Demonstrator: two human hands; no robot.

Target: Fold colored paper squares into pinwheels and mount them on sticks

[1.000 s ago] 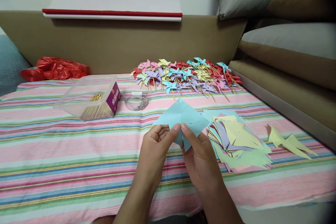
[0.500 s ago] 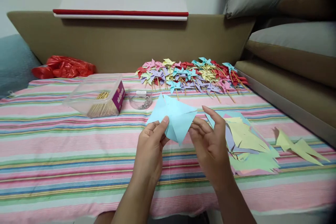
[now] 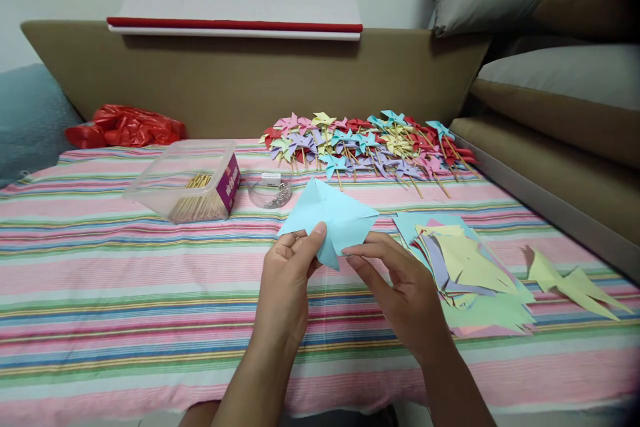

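The left hand (image 3: 286, 280) pinches the near edge of a light blue paper square (image 3: 333, 217) between thumb and fingers, its grip closed on the sheet, which is held just above the striped cloth (image 3: 125, 293) with flaps partly folded toward the middle. The right hand (image 3: 407, 290) has its fingers spread, fingertips at the paper's right corner; its grip looks loose and open, touching more than holding. Just right of it lies a stack of cut paper pieces (image 3: 465, 273) in yellow, purple, green and blue, and further right two loose yellow-green pieces (image 3: 570, 280). Judging by this, one pinwheel is mid-fold and a good stack remains. Beyond the hands sit a small clear dish of pins (image 3: 270, 190) and a clear box of wooden sticks (image 3: 187, 180) with a purple label; its writing is too small to read. At the far edge lies a heap of finished pinwheels (image 3: 365, 143), and at far left a red plastic bag (image 3: 125, 127)
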